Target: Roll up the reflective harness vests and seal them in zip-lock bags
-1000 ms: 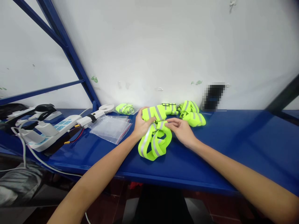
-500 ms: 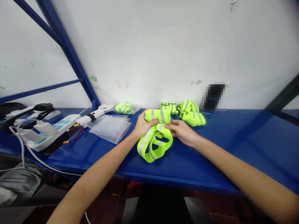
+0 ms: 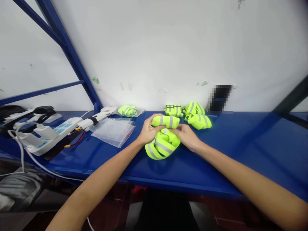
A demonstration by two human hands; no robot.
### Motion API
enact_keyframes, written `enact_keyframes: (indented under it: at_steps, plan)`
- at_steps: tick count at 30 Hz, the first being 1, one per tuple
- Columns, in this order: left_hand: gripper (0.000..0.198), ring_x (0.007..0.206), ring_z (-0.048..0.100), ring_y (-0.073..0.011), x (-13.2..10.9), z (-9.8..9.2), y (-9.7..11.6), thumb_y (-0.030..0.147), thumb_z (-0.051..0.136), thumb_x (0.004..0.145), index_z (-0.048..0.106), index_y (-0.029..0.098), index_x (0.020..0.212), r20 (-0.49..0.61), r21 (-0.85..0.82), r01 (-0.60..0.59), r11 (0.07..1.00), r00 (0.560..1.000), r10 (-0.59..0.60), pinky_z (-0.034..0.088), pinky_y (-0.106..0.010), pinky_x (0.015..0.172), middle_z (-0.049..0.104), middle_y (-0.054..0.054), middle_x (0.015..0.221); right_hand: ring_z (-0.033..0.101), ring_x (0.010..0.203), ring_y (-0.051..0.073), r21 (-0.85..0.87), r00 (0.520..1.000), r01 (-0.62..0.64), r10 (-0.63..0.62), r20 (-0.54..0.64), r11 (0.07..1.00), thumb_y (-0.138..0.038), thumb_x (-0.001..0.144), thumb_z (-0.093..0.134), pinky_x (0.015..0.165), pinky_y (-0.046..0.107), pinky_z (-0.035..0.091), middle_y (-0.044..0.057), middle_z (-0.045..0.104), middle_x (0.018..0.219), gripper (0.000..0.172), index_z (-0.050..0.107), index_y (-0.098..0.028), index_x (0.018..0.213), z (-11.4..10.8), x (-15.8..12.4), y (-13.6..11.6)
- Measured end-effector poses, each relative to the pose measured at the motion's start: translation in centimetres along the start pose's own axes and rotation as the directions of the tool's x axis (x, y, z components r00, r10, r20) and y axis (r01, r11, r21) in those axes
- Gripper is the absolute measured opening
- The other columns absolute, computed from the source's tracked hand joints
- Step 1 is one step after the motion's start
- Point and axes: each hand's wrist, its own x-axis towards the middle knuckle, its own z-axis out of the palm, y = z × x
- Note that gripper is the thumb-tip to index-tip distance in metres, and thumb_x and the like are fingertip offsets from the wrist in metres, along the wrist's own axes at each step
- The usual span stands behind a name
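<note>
A yellow-green reflective strap (image 3: 163, 148) with silver stripes is between my hands, its upper part wound into a thick roll and its loose loops hanging toward me. My left hand (image 3: 148, 130) is closed around the left end of the roll, thumb lying across its near side. From the right, my right hand (image 3: 187, 136) pinches the strap just under the roll, its fingertips partly hidden by the fabric. Behind the hands lie a rolled strap with a black buckle (image 3: 173, 110) and a loose bundle of the same strap (image 3: 198, 118).
Clear zip bags (image 3: 113, 130) lie left of my hands on the blue table (image 3: 240, 154). Beyond them are a bagged strap bundle (image 3: 128, 111), a small white fan (image 3: 108, 111) and a white power strip (image 3: 55, 136) with cables. A dark pixelated object (image 3: 219, 98) leans on the wall.
The hanging loops have drawn up and bunched closer under the roll. My right hand has moved in against the strap, and the roll has shifted slightly right and down.
</note>
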Motion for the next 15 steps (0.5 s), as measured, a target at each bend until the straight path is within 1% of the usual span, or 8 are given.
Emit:
enact_keyframes:
  at_steps: [3,7,10,11,13,15]
  plan:
    - [0.035,0.085,0.062,-0.0164,0.0,0.1,0.1,0.019,0.075,0.069,0.065,0.014,0.102,0.002,0.007,0.004,1.000,1.000,-0.004,0.050,-0.027,0.079,0.068,-0.004,0.097,0.072,0.090,0.025,0.114,1.000,-0.024,0.022,0.020,0.993,-0.022,0.077,0.073,0.084,0.038,0.056,0.006,0.076,0.105,0.036,0.068,-0.019,0.112,-0.1,0.0,0.0]
    - [0.031,0.079,0.061,-0.0150,0.2,-0.1,0.0,0.020,0.076,0.066,0.066,0.014,0.094,-0.018,0.006,0.037,0.999,0.999,-0.036,0.048,-0.025,0.073,0.068,-0.002,0.087,0.072,0.089,0.023,0.199,0.980,-0.151,0.120,0.159,0.968,-0.024,0.080,0.072,0.078,0.034,0.058,0.007,0.076,0.104,0.034,0.067,-0.020,0.114,-0.5,-0.4,-1.2]
    - [0.030,0.080,0.062,-0.0159,0.2,-0.5,-0.1,0.021,0.076,0.066,0.065,0.014,0.093,-0.006,-0.041,0.063,0.997,0.998,-0.063,0.048,-0.025,0.074,0.068,-0.003,0.087,0.072,0.088,0.020,0.293,0.969,-0.175,0.112,0.219,0.940,-0.024,0.082,0.070,0.075,0.030,0.059,0.004,0.075,0.106,0.042,0.061,-0.026,0.123,-0.8,-0.7,-2.2]
    - [0.030,0.081,0.062,-0.0163,0.2,-0.6,0.0,0.020,0.075,0.066,0.065,0.014,0.094,0.001,-0.061,0.063,0.996,0.998,-0.063,0.048,-0.026,0.075,0.068,-0.003,0.088,0.072,0.087,0.019,0.335,0.966,-0.179,0.101,0.237,0.925,-0.026,0.084,0.068,0.074,0.031,0.059,0.004,0.075,0.106,0.043,0.059,-0.027,0.126,-0.8,-0.8,-2.4]
    - [0.028,0.084,0.063,-0.0172,0.1,-0.7,0.2,0.018,0.073,0.067,0.065,0.014,0.094,0.023,-0.066,0.039,0.997,0.999,-0.037,0.048,-0.026,0.077,0.068,-0.004,0.091,0.072,0.086,0.021,0.390,0.953,-0.218,0.109,0.283,0.895,-0.039,0.089,0.061,0.074,0.034,0.059,0.006,0.075,0.104,0.041,0.057,-0.026,0.128,-0.9,-0.8,-2.6]
    - [0.025,0.088,0.063,-0.0184,-0.1,-0.7,0.4,0.017,0.071,0.070,0.066,0.015,0.094,0.062,-0.016,-0.017,1.000,0.998,0.018,0.047,-0.027,0.080,0.068,-0.005,0.095,0.072,0.086,0.023,0.396,0.948,-0.246,0.134,0.289,0.885,-0.048,0.092,0.055,0.075,0.037,0.059,0.008,0.074,0.102,0.041,0.060,-0.023,0.125,-0.9,-0.7,-2.5]
